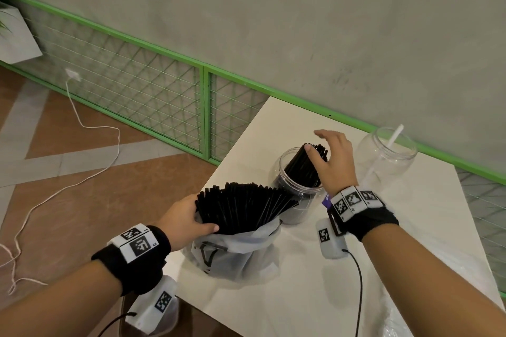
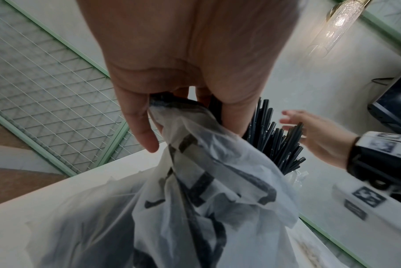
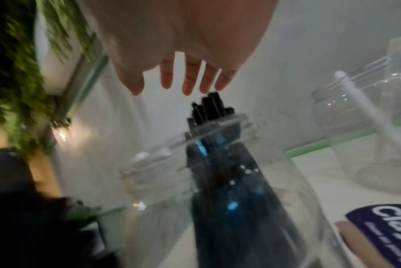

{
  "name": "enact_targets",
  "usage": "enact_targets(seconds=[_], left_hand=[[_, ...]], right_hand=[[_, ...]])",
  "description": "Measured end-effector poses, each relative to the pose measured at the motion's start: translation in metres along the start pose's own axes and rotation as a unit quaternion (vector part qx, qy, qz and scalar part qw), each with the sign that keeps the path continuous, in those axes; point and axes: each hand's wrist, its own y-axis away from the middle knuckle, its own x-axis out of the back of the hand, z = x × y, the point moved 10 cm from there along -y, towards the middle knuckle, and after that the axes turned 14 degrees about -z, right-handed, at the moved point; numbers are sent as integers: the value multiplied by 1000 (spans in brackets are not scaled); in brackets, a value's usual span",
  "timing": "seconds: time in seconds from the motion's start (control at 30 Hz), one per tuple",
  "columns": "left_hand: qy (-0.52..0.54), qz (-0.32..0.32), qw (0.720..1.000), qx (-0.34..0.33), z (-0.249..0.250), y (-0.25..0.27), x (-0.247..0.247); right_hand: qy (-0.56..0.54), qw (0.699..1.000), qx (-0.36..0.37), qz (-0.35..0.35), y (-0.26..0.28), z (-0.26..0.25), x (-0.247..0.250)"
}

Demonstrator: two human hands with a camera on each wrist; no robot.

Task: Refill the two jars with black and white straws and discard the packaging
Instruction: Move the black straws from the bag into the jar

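A clear jar [image 1: 297, 194] on the white table [image 1: 410, 227] holds a leaning bunch of black straws [image 1: 306, 165]. My right hand [image 1: 332, 161] hovers just above their tops with fingers spread, holding nothing; the right wrist view shows the same straws [image 3: 210, 107] under straight fingertips [image 3: 188, 87]. My left hand [image 1: 186, 220] grips the mouth of a white plastic bag [image 1: 235, 252] at the table's left edge, with a fan of black straws [image 1: 243, 206] sticking out. In the left wrist view my fingers [image 2: 140, 125] curl round the bag [image 2: 195, 190]. A second clear jar [image 1: 387, 156] holds one white straw [image 1: 394, 135].
A green wire-mesh fence [image 1: 153, 90] runs along the grey wall behind the table. A white cable [image 1: 82, 123] trails over the brown floor on the left. A white planter [image 1: 16, 35] hangs at the far left. Clear plastic wrap [image 1: 402, 331] lies at the table's near edge.
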Motion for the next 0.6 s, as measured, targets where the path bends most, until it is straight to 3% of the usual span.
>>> enact_targets(seconds=[0.1,0.27,0.4,0.5,0.6], left_hand=[[-6,2,1000,-1,0,1,1],[4,3,1000,-12,2,2,-1],[7,1,1000,-15,2,3,-4],[14,0,999,-30,7,5,-9],[16,0,998,-53,17,8,-13]], right_hand=[[-89,995,23,30,54,-17,2],[-198,964,-140,-112,132,30,-78],[-262,930,-159,-202,136,26,-120],[-322,907,-180,-204,129,14,-131],[-340,905,-132,-219,121,-8,-138]])
